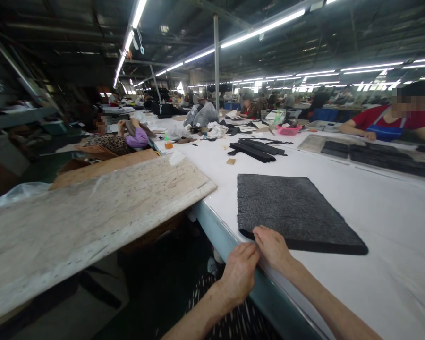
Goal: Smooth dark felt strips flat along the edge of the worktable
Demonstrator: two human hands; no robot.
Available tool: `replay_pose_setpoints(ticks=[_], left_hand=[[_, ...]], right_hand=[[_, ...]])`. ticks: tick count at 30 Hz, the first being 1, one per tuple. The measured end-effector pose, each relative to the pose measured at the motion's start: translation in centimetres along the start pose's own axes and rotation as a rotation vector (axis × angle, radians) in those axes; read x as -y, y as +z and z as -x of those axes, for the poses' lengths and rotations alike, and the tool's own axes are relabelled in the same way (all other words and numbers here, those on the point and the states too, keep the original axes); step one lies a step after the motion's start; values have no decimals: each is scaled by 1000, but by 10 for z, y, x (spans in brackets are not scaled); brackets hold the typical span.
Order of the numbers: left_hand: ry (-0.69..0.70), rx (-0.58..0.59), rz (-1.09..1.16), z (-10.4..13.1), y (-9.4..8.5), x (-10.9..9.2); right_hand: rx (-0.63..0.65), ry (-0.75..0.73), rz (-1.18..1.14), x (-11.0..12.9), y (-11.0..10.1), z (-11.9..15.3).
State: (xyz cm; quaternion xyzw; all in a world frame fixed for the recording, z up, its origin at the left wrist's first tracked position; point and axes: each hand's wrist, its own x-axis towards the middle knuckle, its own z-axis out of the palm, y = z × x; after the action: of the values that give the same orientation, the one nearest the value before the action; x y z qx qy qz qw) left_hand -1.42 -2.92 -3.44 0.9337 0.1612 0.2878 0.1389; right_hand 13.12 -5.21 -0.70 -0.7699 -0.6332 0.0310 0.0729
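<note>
A thick stack of dark grey felt-like fabric sheets (pixel 290 210) lies flat on the white table (pixel 375 208) in front of me. My right hand (pixel 273 247) rests on the table at the stack's near left corner, fingers touching its edge. My left hand (pixel 239 271) sits just beside it at the table's rim, fingers curled under, close to the same corner. Whether either hand grips the fabric is hard to see.
A worn wooden board (pixel 92 212) juts out at the left, level with the table. More black fabric pieces (pixel 255 150) and strips (pixel 378 156) lie further back. A person in red (pixel 386 123) works at the right; another person (pixel 116 137) sits at the left.
</note>
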Motion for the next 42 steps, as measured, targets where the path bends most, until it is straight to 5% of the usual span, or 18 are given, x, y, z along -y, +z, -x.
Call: replay_pose_setpoints(ticks=[7,16,42], left_hand=[[41,43,-252,-13,17,18],[217,-91,-278,-8,9,3],[64,-103,-312,11,17,13]], right_hand=[[31,49,-57,2,-6,-2],[146,84,-46,5,-19,-6],[205,2,-73,-3,-13,-16]])
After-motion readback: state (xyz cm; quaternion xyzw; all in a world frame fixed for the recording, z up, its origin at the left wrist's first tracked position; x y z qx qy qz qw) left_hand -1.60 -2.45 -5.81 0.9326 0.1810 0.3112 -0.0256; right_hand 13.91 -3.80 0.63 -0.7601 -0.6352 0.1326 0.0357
